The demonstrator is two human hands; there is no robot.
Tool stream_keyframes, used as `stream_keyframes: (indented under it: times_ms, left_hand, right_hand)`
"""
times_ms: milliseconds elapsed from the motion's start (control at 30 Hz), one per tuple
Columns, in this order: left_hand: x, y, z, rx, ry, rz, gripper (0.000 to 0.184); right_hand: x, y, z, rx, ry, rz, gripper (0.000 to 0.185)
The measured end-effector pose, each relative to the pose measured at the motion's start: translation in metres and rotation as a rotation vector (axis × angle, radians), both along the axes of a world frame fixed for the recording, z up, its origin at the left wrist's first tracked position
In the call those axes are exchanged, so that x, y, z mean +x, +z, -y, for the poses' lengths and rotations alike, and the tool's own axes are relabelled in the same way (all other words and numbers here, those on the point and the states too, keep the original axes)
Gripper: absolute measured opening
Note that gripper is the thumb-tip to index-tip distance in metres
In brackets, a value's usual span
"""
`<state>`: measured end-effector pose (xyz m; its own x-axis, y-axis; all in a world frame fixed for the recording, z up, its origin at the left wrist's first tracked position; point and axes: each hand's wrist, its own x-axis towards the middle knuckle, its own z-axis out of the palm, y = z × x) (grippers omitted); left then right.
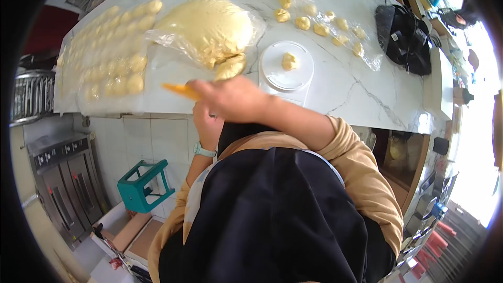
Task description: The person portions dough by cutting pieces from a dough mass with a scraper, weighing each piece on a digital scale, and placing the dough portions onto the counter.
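My right hand [236, 97] reaches across to the left, closed around an orange-yellow dough scraper [181, 91] that looks slightly blurred. Below it, at the table's front edge, is my left hand [207, 124], with a pale green watch on the wrist; its fingers are mostly hidden behind the right hand. Just beyond my hands lies a cut piece of yellow dough [230, 66], against a large dough mass [209, 26] partly covered by clear plastic. To the right, one dough ball [290, 62] rests on the round plate of a white kitchen scale [270, 76].
Rows of dough balls [115, 76] lie under plastic sheeting on the left. Several more dough balls [302, 23] sit at the back right, some under plastic film. A black bag [403, 39] is at the right end. A green stool [137, 191] stands below left.
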<state>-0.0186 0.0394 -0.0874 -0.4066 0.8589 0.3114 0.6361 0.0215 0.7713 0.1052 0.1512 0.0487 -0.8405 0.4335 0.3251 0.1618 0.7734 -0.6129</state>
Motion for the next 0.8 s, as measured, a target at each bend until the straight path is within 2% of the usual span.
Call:
stream_keyframes:
  times_ms: [133,233,267,333,367,433,500,633,700,733,800]
  left_hand:
    - [0.014,0.024,-0.010,0.201,-0.167,0.199,0.033]
    - [0.032,0.027,-0.046,0.213,-0.264,0.073,0.030]
    - [0.034,0.036,-0.062,0.229,-0.408,0.086,0.028]
    - [0.044,0.055,-0.089,0.171,-0.562,-0.185,0.038]
    - [0.055,0.071,-0.107,0.168,-0.592,-0.166,0.037]
    - [0.077,0.090,-0.132,0.157,-0.650,-0.124,0.036]
    - [0.084,0.089,-0.148,0.125,-0.758,0.016,0.033]
    - [0.075,0.079,-0.146,-0.066,-0.859,0.113,0.034]
    - [0.063,0.084,-0.121,0.059,-0.726,0.019,0.036]
    - [0.057,0.088,-0.104,0.118,-0.654,-0.031,0.037]
    - [0.045,0.088,-0.069,0.033,-0.504,-0.038,0.037]
  right_hand:
    - [0.007,-0.023,0.028,0.050,0.105,-0.489,0.038]
    - [0.038,-0.029,0.019,-0.025,0.033,-0.498,0.030]
    - [0.050,-0.031,0.011,0.014,-0.089,-0.589,0.029]
    - [0.070,-0.023,-0.002,0.034,-0.376,-0.777,0.031]
    - [0.080,-0.011,-0.009,0.010,-0.542,-0.875,0.033]
    - [0.107,0.006,-0.019,-0.006,-0.805,-0.897,0.039]
    - [0.126,0.019,-0.023,-0.005,-0.925,-0.975,0.038]
    - [0.147,0.021,-0.022,0.070,-1.017,-0.903,0.039]
    - [0.150,0.018,-0.019,0.070,-1.041,-0.843,0.040]
    - [0.148,0.014,-0.017,-0.015,-0.982,-0.792,0.040]
    - [0.138,0.006,-0.012,-0.188,-0.855,-0.690,0.039]
